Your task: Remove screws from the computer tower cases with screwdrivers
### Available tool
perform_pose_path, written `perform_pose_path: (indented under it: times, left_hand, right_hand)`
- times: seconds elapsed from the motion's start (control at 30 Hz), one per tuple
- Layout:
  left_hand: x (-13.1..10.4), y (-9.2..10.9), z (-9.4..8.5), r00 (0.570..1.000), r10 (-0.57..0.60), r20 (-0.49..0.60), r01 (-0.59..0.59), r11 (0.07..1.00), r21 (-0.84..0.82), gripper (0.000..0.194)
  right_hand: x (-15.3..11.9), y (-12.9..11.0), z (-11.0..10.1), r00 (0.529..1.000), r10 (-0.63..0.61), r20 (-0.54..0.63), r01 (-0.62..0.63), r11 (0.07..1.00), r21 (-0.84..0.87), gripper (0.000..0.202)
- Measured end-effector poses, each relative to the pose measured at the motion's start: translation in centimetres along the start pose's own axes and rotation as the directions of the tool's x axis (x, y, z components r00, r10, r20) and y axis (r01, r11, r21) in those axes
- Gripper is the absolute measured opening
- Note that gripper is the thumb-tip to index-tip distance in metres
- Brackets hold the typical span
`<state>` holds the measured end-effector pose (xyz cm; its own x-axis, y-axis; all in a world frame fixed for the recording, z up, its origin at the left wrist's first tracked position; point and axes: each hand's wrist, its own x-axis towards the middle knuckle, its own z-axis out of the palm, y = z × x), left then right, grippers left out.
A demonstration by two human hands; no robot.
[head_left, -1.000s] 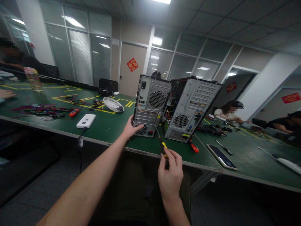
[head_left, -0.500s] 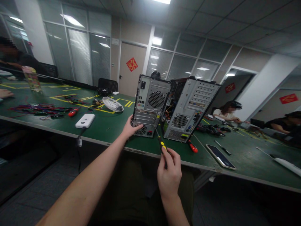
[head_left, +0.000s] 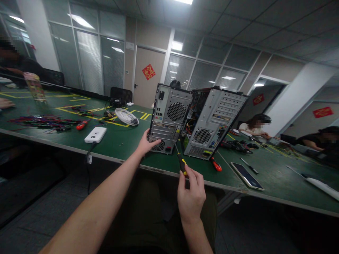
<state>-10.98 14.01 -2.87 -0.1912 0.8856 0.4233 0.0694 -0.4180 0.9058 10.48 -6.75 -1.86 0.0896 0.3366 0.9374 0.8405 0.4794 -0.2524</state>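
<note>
Two computer cases stand upright on the green table (head_left: 127,150), their rear panels facing me. My left hand (head_left: 145,144) grips the lower left edge of the left computer case (head_left: 166,121), thumb across its rear panel. Between the fingertips of my right hand (head_left: 191,187) is the handle of a black and yellow screwdriver (head_left: 181,163). The shaft points up at the lower right edge of that case; whether its tip sits in a screw is too small to tell. Close on the right leans the second computer case (head_left: 215,120), its left side showing inner cables.
A white power bank (head_left: 95,134) with a cable lies left, near a red-handled tool (head_left: 82,125), a wire heap (head_left: 45,122) and a white basket (head_left: 127,116). Rightward are another red-handled tool (head_left: 216,164), a phone (head_left: 247,175) and black cables (head_left: 238,145). Other people sit at both sides.
The fingers of my right hand have shifted and turned slightly on the screwdriver handle, showing its yellow part differently. My left hand and both cases stay in place.
</note>
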Motion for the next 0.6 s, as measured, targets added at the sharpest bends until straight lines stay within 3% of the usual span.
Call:
perform_pose_path:
  times: [0.23,0.6]
  left_hand:
    - [0.1,-0.3,0.1,1.000,0.029,-0.004,-0.029,0.999,-0.013,0.107]
    - [0.0,-0.2,0.0,1.000,0.008,0.000,-0.008,1.000,-0.016,0.110]
  right_hand:
    - [-0.6,1.3,0.9,0.998,0.006,0.064,-0.005,1.000,-0.015,0.022]
    - [-1.1,0.6,0.0,0.999,-0.047,-0.018,0.048,0.999,0.022,0.034]
